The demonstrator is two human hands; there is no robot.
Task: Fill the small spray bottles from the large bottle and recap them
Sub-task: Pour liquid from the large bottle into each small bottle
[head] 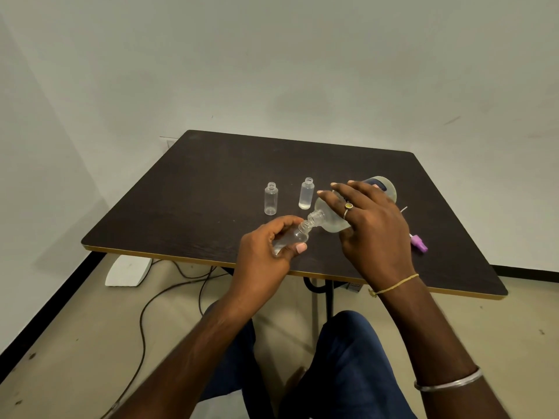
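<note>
My right hand point(370, 225) grips the large clear bottle point(329, 217), tipped over to the left with its open neck down against the mouth of a small clear bottle point(298, 235). My left hand point(266, 252) holds that small bottle tilted, above the table's near edge. Two more small bottles stand uncapped further back: an empty-looking one point(270, 198) on the left and one point(306, 193) with a little liquid at its bottom on the right. A purple spray cap point(419, 243) lies to the right of my right hand, its thin white tube partly hidden.
The dark table point(187, 189) has a gold-edged front rim and stands against a pale wall. Under it run black cables point(169, 291) and a white object point(128, 270) lies on the floor. My knees in blue trousers are below the table edge.
</note>
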